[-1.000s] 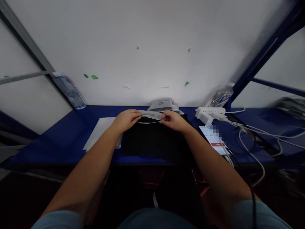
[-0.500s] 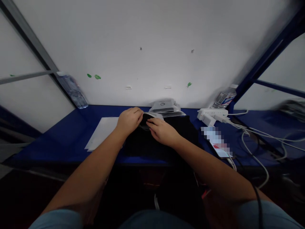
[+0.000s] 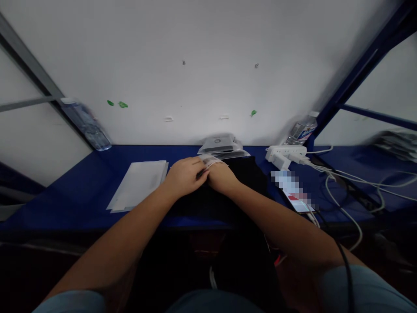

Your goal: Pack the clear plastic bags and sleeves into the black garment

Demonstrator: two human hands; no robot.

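Note:
My left hand [image 3: 185, 176] is closed around the near left edge of a clear plastic bag [image 3: 209, 161] with pale markings. Its thumb points toward my other hand, and a small dark patch shows beside it. My right hand [image 3: 223, 177] is up against the bag, its fingers hidden under or inside the plastic. Below both hands spreads a black cloth [image 3: 250, 174], partly covered by my forearms. Just behind the bag lies a small stack of flat plastic-wrapped packets [image 3: 219, 143].
Left of my hands are white flat sheets or sleeves [image 3: 138, 182] on the blue table [image 3: 81, 187]. To the right lie a phone [image 3: 295, 191], a power strip [image 3: 286, 152] and loose white cables. Bottles [image 3: 86, 124] lean at both back corners against a white wall.
My right hand's fingers, which were visible at the dark opening of the bag, are now hidden by the plastic. My left hand has turned flatter over the bag's edge. The view has shifted slightly.

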